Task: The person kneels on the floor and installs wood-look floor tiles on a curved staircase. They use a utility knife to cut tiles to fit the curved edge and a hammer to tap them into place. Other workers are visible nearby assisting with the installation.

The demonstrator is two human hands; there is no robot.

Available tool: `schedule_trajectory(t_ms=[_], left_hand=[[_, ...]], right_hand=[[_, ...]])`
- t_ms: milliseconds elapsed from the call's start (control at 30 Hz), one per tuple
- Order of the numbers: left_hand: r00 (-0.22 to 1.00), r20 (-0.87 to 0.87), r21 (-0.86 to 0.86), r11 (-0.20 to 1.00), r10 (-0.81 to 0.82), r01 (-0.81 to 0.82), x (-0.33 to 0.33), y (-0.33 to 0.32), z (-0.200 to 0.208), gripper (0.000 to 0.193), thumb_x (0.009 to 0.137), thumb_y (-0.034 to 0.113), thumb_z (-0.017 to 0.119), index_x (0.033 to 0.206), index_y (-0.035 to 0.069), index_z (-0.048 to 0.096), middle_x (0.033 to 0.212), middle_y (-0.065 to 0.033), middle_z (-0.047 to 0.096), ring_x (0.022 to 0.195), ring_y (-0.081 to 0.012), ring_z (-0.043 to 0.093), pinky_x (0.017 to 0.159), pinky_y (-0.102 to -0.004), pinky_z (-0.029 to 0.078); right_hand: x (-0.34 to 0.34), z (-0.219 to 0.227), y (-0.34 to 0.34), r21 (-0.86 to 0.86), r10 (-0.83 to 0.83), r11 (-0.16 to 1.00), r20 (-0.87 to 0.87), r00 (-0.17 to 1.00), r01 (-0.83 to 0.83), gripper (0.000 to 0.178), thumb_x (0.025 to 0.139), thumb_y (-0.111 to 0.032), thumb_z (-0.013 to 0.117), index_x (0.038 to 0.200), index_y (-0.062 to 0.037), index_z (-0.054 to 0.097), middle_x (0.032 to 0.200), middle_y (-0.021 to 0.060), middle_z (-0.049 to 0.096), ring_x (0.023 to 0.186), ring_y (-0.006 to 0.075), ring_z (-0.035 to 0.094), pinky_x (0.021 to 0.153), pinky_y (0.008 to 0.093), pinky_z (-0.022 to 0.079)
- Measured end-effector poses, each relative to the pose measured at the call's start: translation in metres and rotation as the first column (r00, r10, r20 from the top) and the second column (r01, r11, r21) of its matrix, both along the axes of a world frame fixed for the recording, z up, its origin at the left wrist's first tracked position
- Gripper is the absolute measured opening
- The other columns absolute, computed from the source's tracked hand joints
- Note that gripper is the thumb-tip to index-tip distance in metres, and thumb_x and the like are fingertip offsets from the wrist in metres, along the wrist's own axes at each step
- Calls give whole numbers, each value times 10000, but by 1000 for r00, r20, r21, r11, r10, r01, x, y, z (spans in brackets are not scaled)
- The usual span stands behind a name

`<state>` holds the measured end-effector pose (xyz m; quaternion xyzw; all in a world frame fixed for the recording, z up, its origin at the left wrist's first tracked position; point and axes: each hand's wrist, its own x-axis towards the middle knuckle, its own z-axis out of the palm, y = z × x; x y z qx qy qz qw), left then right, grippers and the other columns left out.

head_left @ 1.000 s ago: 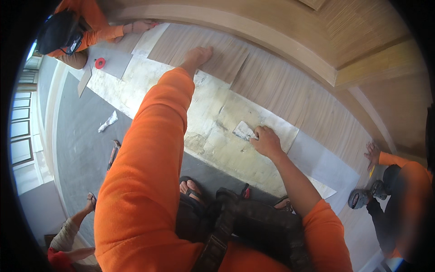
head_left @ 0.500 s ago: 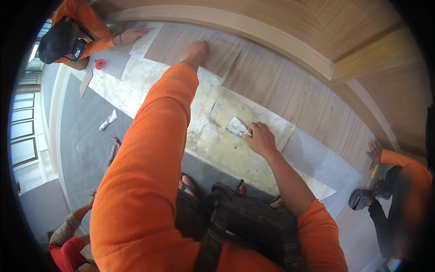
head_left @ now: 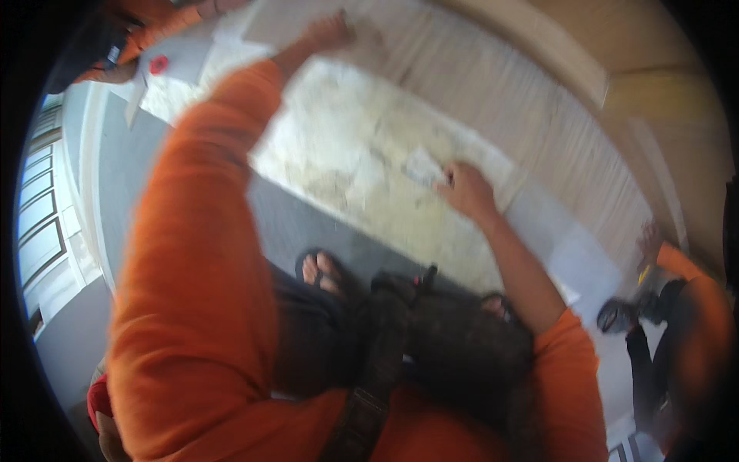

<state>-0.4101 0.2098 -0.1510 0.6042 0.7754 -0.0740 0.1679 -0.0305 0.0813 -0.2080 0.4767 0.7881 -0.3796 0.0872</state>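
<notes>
In my right hand I hold a putty knife with a wide, pale flat blade. Its blade is over the smeared, cream-coloured strip of floor, low against the surface. My left arm reaches far forward, and the left hand is closed in a fist above the wood-grain flooring. Motion blurs that hand; nothing shows in its fingers.
A red tape roll lies at the far left by a crouching person in orange. Another person kneels at the right, a hand on the flooring. Wooden panelling bounds the far right. My sandalled foot stands on grey floor.
The whole view has shifted and blurred. My left hand appears farther up and slightly left in the picture, and my right hand, still holding the putty knife, appears a little to the right.
</notes>
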Motion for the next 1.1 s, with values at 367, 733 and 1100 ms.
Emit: schedule_trajectory(t_ms=[367, 733, 1100], left_hand=[[59, 940, -265, 610, 335, 747, 137, -277, 149, 510, 995, 458, 549, 1276, 45, 652, 1378, -162, 583, 1304, -259, 530, 1089, -365, 392], [244, 836, -542, 666, 492, 512, 127, -252, 117, 524, 990, 486, 523, 1226, 45, 681, 1212, -118, 688, 1155, -269, 620, 1006, -396, 464], [431, 814, -519, 820, 389, 242, 132, -227, 83, 527, 988, 473, 525, 1235, 16, 617, 1124, -100, 654, 1024, -233, 630, 911, -382, 492]], right_hand=[[8, 49, 11, 311, 299, 915, -96, 949, -257, 258, 940, -266, 594, 1008, -18, 618, 891, 185, 668, 867, 321, 663, 796, 442, 520], [42, 16, -166, 610, 931, 364, -256, 260, -704, 83, 852, -230, 602, 866, -151, 583, 975, 30, 582, 1080, 209, 548, 934, 371, 417], [22, 149, -29, -94, 479, 877, 232, 846, -471, 369, 961, -167, 529, 1305, -64, 445, 819, 164, 665, 690, 310, 674, 573, 443, 502]])
